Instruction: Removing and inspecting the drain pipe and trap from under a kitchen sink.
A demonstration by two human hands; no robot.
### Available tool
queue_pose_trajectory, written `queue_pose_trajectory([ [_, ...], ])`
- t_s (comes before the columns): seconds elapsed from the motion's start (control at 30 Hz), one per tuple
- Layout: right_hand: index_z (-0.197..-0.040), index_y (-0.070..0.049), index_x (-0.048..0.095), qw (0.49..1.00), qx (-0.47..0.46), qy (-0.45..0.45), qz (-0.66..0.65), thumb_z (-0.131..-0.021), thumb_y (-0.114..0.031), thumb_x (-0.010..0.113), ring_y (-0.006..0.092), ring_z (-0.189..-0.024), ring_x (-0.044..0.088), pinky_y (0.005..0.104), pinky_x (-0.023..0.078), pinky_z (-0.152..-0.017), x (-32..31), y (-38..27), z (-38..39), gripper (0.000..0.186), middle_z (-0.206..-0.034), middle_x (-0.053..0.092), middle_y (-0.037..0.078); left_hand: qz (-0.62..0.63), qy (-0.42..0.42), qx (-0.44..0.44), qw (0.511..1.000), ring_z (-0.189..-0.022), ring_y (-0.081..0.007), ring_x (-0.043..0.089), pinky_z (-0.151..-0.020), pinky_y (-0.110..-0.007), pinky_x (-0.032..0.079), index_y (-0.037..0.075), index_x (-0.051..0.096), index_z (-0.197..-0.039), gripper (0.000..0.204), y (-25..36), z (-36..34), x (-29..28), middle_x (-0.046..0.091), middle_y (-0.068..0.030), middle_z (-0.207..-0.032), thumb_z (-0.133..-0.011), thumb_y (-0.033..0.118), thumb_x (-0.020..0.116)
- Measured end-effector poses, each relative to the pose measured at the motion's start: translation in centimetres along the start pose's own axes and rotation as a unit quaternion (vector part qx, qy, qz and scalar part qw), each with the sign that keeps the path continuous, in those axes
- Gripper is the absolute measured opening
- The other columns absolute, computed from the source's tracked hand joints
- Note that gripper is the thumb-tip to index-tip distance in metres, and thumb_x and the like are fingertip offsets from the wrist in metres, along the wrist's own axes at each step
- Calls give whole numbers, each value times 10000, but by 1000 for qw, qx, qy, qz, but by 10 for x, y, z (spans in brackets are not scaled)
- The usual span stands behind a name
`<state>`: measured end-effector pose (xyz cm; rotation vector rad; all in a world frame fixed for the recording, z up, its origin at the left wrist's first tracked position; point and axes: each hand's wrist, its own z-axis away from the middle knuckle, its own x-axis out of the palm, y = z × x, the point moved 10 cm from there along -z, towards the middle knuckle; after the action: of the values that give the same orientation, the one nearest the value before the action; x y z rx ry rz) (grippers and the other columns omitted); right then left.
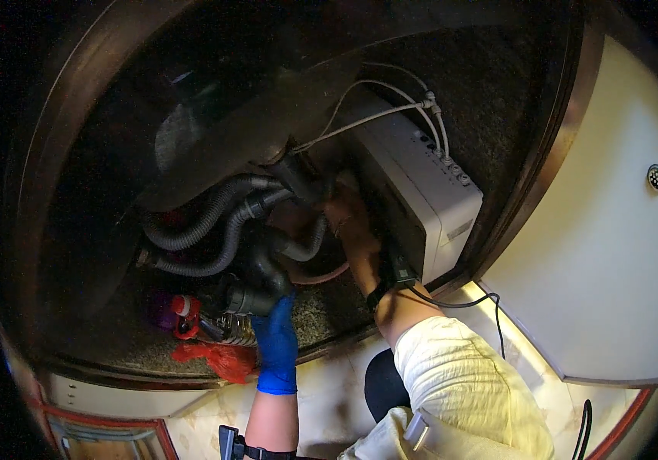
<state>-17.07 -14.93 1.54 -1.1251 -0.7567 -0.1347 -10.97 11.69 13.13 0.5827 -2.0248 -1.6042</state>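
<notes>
Inside a dark cabinet, a dark grey drain trap [261, 270] with a wide lower cup hangs among the pipes. My left hand [275, 337], in a blue glove, is against the right side of that cup, its fingers partly hidden behind it. My bare right hand [346, 213] reaches deeper in, up beside the upright drain pipe [298, 178]; its fingers are lost in shadow. Two ribbed grey hoses [218, 211] curve away to the left from the pipe's fittings.
A white box-shaped unit [421, 195] with thin white tubes [379, 119] stands right of my right arm. A bottle with a red cap [182, 305] and a red plastic bag [225, 360] lie at the cabinet's front left. The white cabinet door [597, 222] hangs open at right.
</notes>
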Motion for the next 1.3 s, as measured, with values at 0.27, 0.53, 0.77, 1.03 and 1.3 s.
queue_pose_trajectory([
  [0.27, -1192, -23, 437, 997, 47, 32, -51, -754, -78, 547, 265, -1027, 478, 333, 373, -908, 6, 28, 13, 455, -1170, 479, 129, 0, -16, -25, 1000, -1073, -165, 440, -928, -313, 349, -22, 471, -1151, 365, -12, -2, 11, 475, -82, -1175, -793, 17, 528],
  [0.53, -1198, -22, 430, 997, -30, 71, -29, -762, -96, 547, 275, -1043, 472, 334, 371, -915, -11, 12, -17, 458, -1179, 473, 141, -36, -45, -66, 996, -1051, -204, 461, -917, -353, 389, 9, 475, -1128, 322, -36, -4, 3, 480, -87, -1154, -817, 78, 519],
  [0.77, -1204, -20, 423, 972, -203, 98, 70, -773, -123, 548, 289, -1065, 464, 337, 372, -921, -16, -2, -34, 461, -1190, 465, 161, -283, -41, 59, 956, -1008, -169, 476, -888, -309, 368, -53, 549, -1028, 242, 7, -2, 28, 533, -110, -1087, -799, 17, 516],
  [1.03, -1167, -23, 469, 818, -391, 253, 339, -782, -151, 529, 320, -1113, 437, 366, 381, -914, -34, -62, -5, 410, -1233, 423, 211, -192, -43, 31, 980, -1007, -199, 495, -890, -330, 380, -53, 541, -1050, 256, -31, -14, 10, 544, -104, -1067, -807, 10, 488],
  [1.3, -1124, -95, 529, 853, -68, 217, 470, -792, -168, 525, 320, -1059, 479, 377, 406, -890, 7, -104, 41, 341, -1227, 424, 205, 105, 32, -67, 992, -1077, -242, 453, -934, -393, 393, -32, 469, -1128, 326, -42, 0, -14, 480, -135, -1148, -812, 45, 489],
])
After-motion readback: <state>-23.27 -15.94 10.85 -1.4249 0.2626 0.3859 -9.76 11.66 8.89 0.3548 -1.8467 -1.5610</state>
